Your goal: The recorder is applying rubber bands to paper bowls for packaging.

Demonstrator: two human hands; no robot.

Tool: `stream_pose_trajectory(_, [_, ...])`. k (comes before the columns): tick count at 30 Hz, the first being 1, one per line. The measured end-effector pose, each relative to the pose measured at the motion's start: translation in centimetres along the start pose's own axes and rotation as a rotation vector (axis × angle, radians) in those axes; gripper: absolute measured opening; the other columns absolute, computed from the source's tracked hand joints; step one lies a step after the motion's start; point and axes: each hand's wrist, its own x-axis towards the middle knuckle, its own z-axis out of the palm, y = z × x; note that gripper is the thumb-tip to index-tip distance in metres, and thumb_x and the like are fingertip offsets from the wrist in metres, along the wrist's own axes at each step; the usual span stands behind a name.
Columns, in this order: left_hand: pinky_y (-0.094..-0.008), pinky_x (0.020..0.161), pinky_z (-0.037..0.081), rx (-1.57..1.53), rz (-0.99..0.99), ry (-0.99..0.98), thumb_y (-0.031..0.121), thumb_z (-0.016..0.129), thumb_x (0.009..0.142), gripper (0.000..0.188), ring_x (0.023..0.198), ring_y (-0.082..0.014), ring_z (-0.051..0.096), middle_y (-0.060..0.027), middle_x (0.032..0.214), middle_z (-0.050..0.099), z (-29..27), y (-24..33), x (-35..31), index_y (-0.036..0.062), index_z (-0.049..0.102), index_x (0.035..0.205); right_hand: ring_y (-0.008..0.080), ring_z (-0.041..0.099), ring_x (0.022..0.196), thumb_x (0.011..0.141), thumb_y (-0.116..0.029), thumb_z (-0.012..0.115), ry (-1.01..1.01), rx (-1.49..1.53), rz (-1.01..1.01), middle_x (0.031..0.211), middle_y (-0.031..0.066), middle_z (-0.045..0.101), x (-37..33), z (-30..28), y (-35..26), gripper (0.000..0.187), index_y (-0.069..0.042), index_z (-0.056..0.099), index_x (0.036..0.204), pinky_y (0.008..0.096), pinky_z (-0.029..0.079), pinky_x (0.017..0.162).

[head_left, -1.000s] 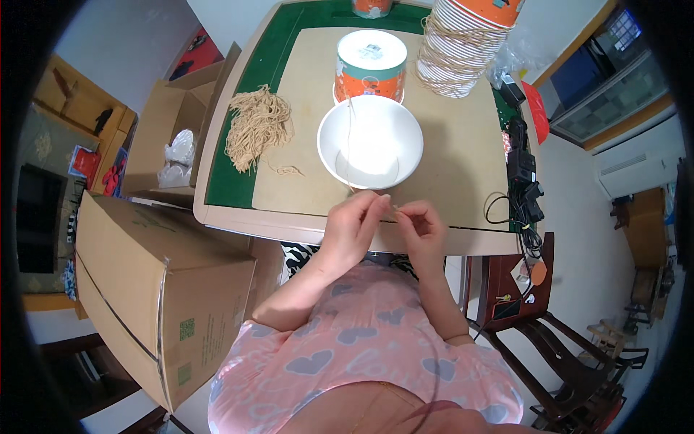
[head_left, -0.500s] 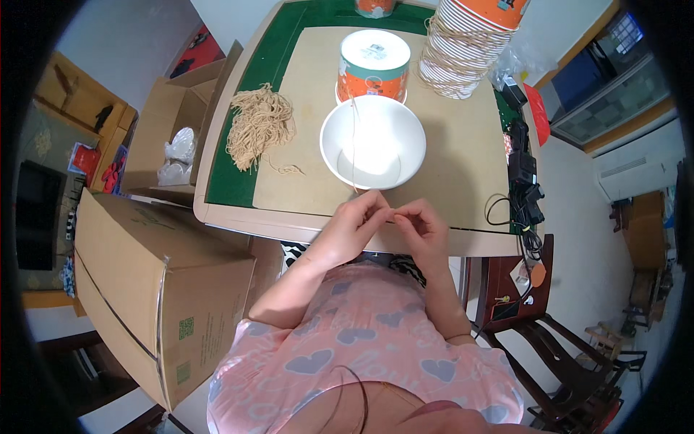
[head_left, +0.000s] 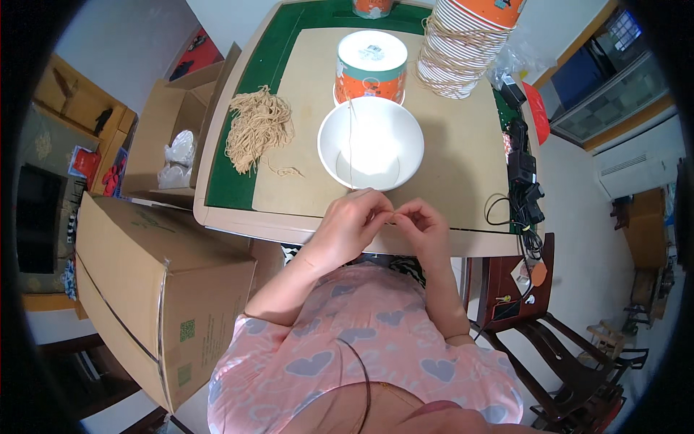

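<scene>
A white paper bucket (head_left: 370, 137) lies toward me at the table's near side, its open mouth facing up. One strand of tan string (head_left: 350, 148) runs across that mouth and down to my left hand (head_left: 354, 219). Fingertips of my left hand are pinched closed on the string. Right beside it my right hand (head_left: 421, 220) is also closed in a pinch, its fingertips meeting those of the left. The string's end between the fingertips is too small to make out. To the left rests a tangled pile of tan string (head_left: 258, 130).
An orange and green paper bucket (head_left: 370, 69) stands upside down behind the white one. A tall stack of buckets (head_left: 463, 54) wound with string is at the back right. Black power adapters (head_left: 522, 168) line the right edge. Cardboard boxes (head_left: 163, 275) stand left, a wooden chair (head_left: 531, 318) right.
Both hands stay pinched together with hardly any movement. The view has shifted very slightly, and the string across the bucket looks a little straighter.
</scene>
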Motion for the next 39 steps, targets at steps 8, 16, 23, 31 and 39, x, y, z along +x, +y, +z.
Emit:
stream_pose_trajectory(8, [-0.0339,0.073,0.047,0.190,0.214,0.077,-0.001,0.062,0.081,0.020,0.083,-0.0251,0.058,-0.0102,0.083,0.062,-0.9,-1.1,4.3,0.0019,0.066,0.100,0.0044,0.055,0.074,0.085,-0.005,0.063,0.170,0.053,0.090,0.083,-0.0022,0.060,2.3,-0.2,1.4,0.004,-0.003,0.060,0.087,0.0194,0.044,0.066])
stream_pose_trajectory(16, [-0.0367,0.084,0.047,0.297,0.061,-0.198,0.005,0.063,0.081,0.014,0.095,-0.0291,0.060,-0.0123,0.093,0.067,-1.2,-2.2,6.0,0.0030,0.070,0.093,0.0064,0.057,0.073,0.085,-0.006,0.064,0.232,0.042,0.016,0.084,0.0000,0.062,3.0,0.3,1.9,0.006,-0.002,0.060,0.087,0.0201,0.047,0.062])
stream_pose_trajectory(23, [-0.0363,0.082,0.048,0.276,0.033,-0.215,0.006,0.065,0.079,0.013,0.091,-0.0288,0.062,-0.0121,0.090,0.067,-1.5,-1.6,6.3,0.0030,0.071,0.091,0.0077,0.060,0.076,0.085,-0.008,0.067,0.206,0.032,0.012,0.086,0.0021,0.064,3.2,0.4,2.1,0.010,-0.001,0.060,0.088,0.0210,0.049,0.064])
stream_pose_trajectory(31, [-0.0396,0.076,0.048,0.281,-0.003,-0.235,0.008,0.061,0.078,0.011,0.085,-0.0324,0.062,-0.0155,0.085,0.066,-1.5,-1.8,6.4,0.0027,0.068,0.085,0.0089,0.061,0.077,0.086,-0.007,0.066,0.205,0.043,0.000,0.085,0.0031,0.064,3.3,0.6,2.1,0.009,-0.001,0.060,0.088,0.0224,0.051,0.064])
stream_pose_trajectory(39, [-0.0367,0.072,0.048,0.236,0.054,-0.226,0.006,0.064,0.079,0.011,0.079,-0.0283,0.062,-0.0124,0.080,0.063,-1.7,-2.2,6.4,0.0023,0.066,0.089,0.0094,0.062,0.076,0.087,-0.005,0.063,0.198,0.055,-0.001,0.083,0.0040,0.065,3.6,0.6,2.7,0.006,0.000,0.060,0.089,0.0227,0.052,0.065])
